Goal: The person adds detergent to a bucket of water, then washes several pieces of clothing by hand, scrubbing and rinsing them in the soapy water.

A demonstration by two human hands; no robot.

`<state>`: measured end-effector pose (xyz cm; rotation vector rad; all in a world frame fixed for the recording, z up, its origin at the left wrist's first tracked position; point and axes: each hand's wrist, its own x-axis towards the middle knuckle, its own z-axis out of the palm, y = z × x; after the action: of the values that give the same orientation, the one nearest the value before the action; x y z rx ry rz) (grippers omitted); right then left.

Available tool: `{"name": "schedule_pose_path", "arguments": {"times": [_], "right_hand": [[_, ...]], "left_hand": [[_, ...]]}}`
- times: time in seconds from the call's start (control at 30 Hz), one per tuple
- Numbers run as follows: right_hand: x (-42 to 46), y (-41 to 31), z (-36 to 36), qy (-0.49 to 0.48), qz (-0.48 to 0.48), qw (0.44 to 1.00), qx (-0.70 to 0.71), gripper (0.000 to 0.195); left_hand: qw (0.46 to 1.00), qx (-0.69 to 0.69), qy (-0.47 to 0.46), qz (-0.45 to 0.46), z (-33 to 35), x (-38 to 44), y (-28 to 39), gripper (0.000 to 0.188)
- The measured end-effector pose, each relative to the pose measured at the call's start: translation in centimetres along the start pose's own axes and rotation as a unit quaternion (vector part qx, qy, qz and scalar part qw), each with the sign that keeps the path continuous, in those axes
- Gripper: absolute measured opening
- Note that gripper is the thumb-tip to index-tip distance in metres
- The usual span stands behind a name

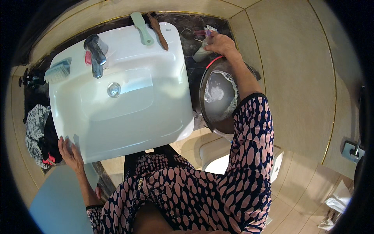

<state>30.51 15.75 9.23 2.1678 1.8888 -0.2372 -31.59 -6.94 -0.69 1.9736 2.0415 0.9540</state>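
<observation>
My left hand [71, 156] rests on the front left corner of the white washbasin [172, 111], fingers spread and holding nothing. At the back right, my right hand [221, 44] is closed around the upper part of a whitish cup [201, 54] on the dark counter. A pink item [201, 33] and something white and crumpled [210, 28] show beside the fingers; the hand partly hides them. Below my right forearm stands a metal bucket [202, 96] with cloudy, sudsy water [219, 96].
A chrome tap [97, 63] stands on the basin's back ledge. Around the rim lie a scrub brush [58, 70], a pale green brush [143, 30] and a wooden-handled brush [160, 33]. Patterned cloth [36, 125] lies left of the basin. A toilet [216, 150] sits below the bucket.
</observation>
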Motion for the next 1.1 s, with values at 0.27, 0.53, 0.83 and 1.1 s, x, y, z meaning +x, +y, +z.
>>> {"name": "schedule_pose_path", "arguments": {"times": [0.27, 0.53, 0.83, 1.1], "right_hand": [[0.7, 2.9, 1.5, -0.007, -0.034, 0.996, 0.081, 0.082], [-0.9, 1.5, 0.6, 0.016, -0.037, 0.904, 0.426, 0.056], [-13.6, -8.0, -2.2, 0.120, -0.248, 0.888, 0.367, 0.029], [-20.9, -17.4, 6.1, -0.077, -0.346, 0.867, 0.349, 0.031]], "left_hand": [[0.999, -0.031, 0.003, -0.014, 0.7, -0.2, 0.1, 0.030], [0.994, 0.102, 0.038, 0.013, 0.2, -0.7, -0.6, 0.040], [0.997, 0.042, 0.055, -0.043, -0.5, -1.0, 1.8, 0.045], [0.940, 0.271, 0.092, -0.186, -8.2, 3.4, -4.1, 0.100]]}}
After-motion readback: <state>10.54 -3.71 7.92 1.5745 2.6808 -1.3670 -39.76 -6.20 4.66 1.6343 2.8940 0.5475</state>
